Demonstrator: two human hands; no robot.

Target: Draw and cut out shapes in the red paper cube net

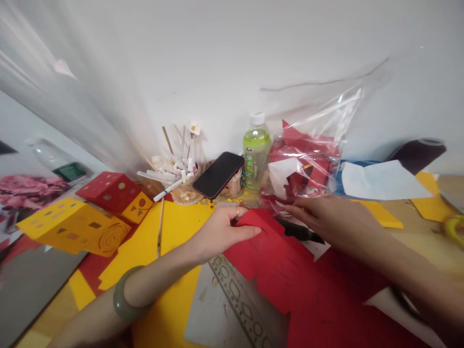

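My left hand grips a sheet of red paper near its upper edge, thumb lying on top and the other fingers behind it. Pencil marks show on the sheet, and its left edge is cut in steps. My right hand is beyond the sheet with its fingers stretched leftward, close to a clear plastic bag of red and white scraps. Whether its fingertips touch the bag, I cannot tell. Under the red sheet lie a shape-stencil ruler and a grey-white board. A black object shows between my hands.
A yellow sheet covers the left middle. Decorated yellow and red paper boxes stand left. Behind are a basket of pens, a phone and a green drink bottle. A yellow-handled item lies far right.
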